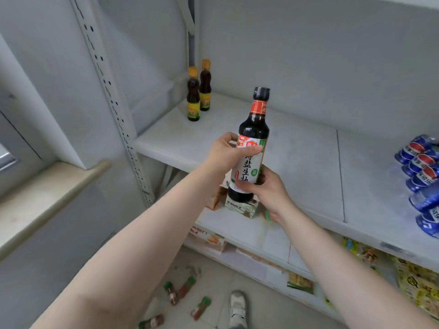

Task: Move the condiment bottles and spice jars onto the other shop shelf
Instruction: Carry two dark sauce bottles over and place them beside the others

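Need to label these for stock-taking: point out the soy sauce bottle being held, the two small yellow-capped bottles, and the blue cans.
soy sauce bottle (250, 162), head view, white label.
small yellow-capped bottles (193, 100), head view, front bottle's body.
blue cans (421, 162), head view, can end.

The soy sauce bottle (251, 148) carries a white label with large black Chinese characters, of which 盐 and 生 read clearly; a small green roundel on it shows 30, and a red emblem sits at the label's top, its characters too small to read. The blue bottles (422, 176) at far right show the red, white and blue Pepsi roundel. Print on other packaging is too blurred to read.
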The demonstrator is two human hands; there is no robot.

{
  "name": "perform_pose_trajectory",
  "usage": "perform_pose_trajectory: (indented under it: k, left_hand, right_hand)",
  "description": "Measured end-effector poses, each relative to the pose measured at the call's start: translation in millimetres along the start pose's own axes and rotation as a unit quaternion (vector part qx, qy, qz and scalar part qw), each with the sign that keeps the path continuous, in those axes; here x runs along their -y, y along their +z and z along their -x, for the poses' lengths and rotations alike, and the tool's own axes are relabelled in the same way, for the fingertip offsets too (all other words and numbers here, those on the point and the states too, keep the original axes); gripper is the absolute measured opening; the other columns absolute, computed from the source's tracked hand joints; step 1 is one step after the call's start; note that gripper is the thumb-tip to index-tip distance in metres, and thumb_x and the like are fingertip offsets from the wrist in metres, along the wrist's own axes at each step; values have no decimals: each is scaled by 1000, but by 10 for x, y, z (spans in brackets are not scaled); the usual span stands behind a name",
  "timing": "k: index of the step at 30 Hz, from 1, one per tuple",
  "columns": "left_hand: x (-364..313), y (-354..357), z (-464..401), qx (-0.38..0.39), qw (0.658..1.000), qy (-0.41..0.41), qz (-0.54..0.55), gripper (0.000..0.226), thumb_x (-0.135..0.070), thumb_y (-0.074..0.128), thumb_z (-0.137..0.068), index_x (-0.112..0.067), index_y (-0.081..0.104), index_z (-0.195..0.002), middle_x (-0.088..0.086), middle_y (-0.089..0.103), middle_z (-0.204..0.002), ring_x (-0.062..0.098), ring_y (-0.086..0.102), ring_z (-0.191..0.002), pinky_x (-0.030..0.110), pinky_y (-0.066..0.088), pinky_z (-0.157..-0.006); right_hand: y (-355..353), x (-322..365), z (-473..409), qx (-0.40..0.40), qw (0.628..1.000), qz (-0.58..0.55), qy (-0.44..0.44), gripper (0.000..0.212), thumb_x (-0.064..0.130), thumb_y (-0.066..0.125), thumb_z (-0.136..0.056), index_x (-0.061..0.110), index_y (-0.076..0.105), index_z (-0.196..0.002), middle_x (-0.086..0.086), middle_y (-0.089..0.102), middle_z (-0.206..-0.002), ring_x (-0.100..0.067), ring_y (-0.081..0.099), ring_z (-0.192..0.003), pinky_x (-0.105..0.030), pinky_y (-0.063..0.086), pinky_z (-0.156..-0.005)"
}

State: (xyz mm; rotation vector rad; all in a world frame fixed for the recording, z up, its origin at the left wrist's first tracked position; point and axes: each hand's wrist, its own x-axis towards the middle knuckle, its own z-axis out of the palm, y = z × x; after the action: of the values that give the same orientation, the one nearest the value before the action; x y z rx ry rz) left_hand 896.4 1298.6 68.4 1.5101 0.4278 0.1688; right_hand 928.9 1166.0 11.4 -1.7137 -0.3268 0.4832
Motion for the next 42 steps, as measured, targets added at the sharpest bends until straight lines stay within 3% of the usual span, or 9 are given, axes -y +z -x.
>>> perform_pose_trajectory:
  k: [3, 7, 12, 17, 23, 26, 31, 35, 42]
  left_hand:
    - [-80, -25, -365, -12, 1000, 14, -11, 50, -25, 82, -70, -12, 57, -112, 1, 68, -91, 11, 65, -78, 22, 47, -59]
    - [-88, -75, -860, -38, 999, 11, -5, 50, -22, 81, -72, -11, 57, -114, 0, 67, -93, 12, 64, -81, 22, 47, -60]
    - [-39, -102, -1416, -80, 996, 2, -30, 53, -21, 80, -74, -13, 54, -119, -1, 63, -105, 19, 61, -96, 30, 48, -74]
    - [36, -103, -1895, -113, 992, 20, -49, 54, -18, 82, -71, -13, 57, -119, 4, 65, -115, 22, 61, -105, 37, 49, -87]
    - [74, -102, -2340, -129, 986, 81, -60, 54, -16, 81, -71, -13, 58, -120, 2, 66, -113, 13, 58, -94, 27, 44, -78]
    - [103, -163, -2559, -146, 983, 99, -53, 53, -17, 80, -72, -14, 59, -120, 1, 67, -116, 12, 59, -95, 25, 46, -78]
    - [133, -289, -2940, -178, 974, 114, -83, 61, -29, 80, -72, -18, 57, -128, -2, 66, -120, 16, 61, -110, 31, 49, -88]
    - [94, -404, -3194, -184, 968, 129, -114, 59, -32, 77, -75, -17, 56, -129, 1, 64, -124, 18, 58, -113, 28, 43, -84]
    - [152, -420, -3502, -213, 960, 156, -94, 52, -31, 76, -77, -16, 60, -124, 0, 67, -119, 8, 58, -101, 22, 41, -78]
  right_hand:
    - [-13, 51, -463, -3, 1000, 4, -4, 54, 10, 84, -65, 14, 60, -114, -1, 71, -108, -16, 67, -100, -24, 51, -75]
    - [-58, 70, -1057, 15, 999, 28, -9, 55, 10, 84, -65, 16, 60, -114, 0, 70, -108, -17, 65, -101, -27, 51, -79]
    - [-58, -10, -1756, 30, 998, 60, -12, 55, 13, 86, -62, 19, 62, -111, 2, 71, -106, -18, 65, -100, -35, 53, -86]
    - [-90, -100, -2289, 39, 997, 63, -22, 52, 11, 87, -60, 21, 64, -106, 5, 72, -100, -15, 67, -96, -27, 52, -76]
    - [-46, -128, -2825, 38, 995, 81, -46, 59, 26, 87, -52, 27, 64, -106, 6, 73, -104, -14, 68, -98, -40, 56, -85]
    - [-7, -128, -3088, 35, 994, 83, -65, 55, 17, 86, -61, 25, 63, -110, 6, 72, -105, -13, 67, -99, -35, 56, -84]
    - [73, -83, -3514, 35, 989, 109, -94, 61, 17, 86, -63, 20, 59, -118, 5, 70, -108, -11, 65, -99, -22, 52, -75]
    - [125, -70, -3805, 37, 985, 119, -123, 55, 18, 86, -64, 23, 61, -113, 7, 71, -104, -8, 67, -94, -24, 53, -77]
    - [177, -26, -4091, 33, 984, 117, -130, 50, 14, 82, -69, 25, 58, -111, 10, 68, -98, -1, 63, -88, -18, 47, -67]
